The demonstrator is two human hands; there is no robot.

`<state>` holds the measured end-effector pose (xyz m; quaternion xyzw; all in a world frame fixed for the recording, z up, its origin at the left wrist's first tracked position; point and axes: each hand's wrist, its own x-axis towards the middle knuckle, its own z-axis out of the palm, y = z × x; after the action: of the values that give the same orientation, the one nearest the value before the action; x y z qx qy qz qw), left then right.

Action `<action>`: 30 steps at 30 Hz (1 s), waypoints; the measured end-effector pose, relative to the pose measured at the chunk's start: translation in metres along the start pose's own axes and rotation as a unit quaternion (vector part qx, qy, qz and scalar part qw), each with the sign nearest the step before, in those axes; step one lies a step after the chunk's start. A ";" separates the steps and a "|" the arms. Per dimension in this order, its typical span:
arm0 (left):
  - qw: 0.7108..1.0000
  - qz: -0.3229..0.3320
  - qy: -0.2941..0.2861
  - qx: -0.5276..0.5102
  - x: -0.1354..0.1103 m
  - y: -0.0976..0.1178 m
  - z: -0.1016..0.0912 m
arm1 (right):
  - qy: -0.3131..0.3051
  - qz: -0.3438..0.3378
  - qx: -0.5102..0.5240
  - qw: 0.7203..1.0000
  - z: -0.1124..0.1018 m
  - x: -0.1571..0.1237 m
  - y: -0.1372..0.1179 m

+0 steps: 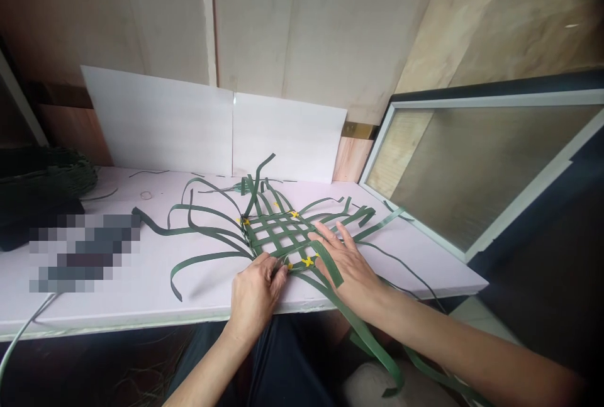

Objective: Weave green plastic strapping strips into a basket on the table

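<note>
A flat woven mat of green strips lies on the white table, with small yellow clips at its corners. Long loose strip ends curl outward from it on all sides. My left hand is at the mat's near edge, fingers pinched on a green strip. My right hand rests flat on the mat's near right corner, fingers spread, with one green strip running over it and down off the table's front edge.
White panels lean against the wall behind the table. A framed glass pane leans at the right. A dark bundle of green strips and a blurred-out object sit at the left. My lap is below the table edge.
</note>
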<state>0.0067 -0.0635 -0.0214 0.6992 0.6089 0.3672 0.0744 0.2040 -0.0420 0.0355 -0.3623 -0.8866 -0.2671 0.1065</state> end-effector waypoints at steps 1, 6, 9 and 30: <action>1.000 0.000 -0.001 0.000 0.000 0.000 0.000 | 0.020 -0.001 -0.025 0.999 -0.003 0.001 -0.002; 1.000 0.004 0.002 -0.003 -0.001 0.000 -0.001 | 0.059 -0.055 -0.112 0.990 -0.041 0.002 -0.040; 1.000 0.008 0.003 0.004 -0.001 -0.001 -0.001 | 0.012 -0.023 -0.123 0.992 -0.052 -0.008 -0.079; 1.000 0.027 -0.009 0.002 -0.001 0.002 -0.005 | -0.031 0.183 0.166 0.969 0.004 -0.011 -0.018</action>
<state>0.0051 -0.0663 -0.0176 0.7187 0.5899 0.3617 0.0685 0.1993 -0.0574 0.0206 -0.5035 -0.8402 -0.0811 0.1844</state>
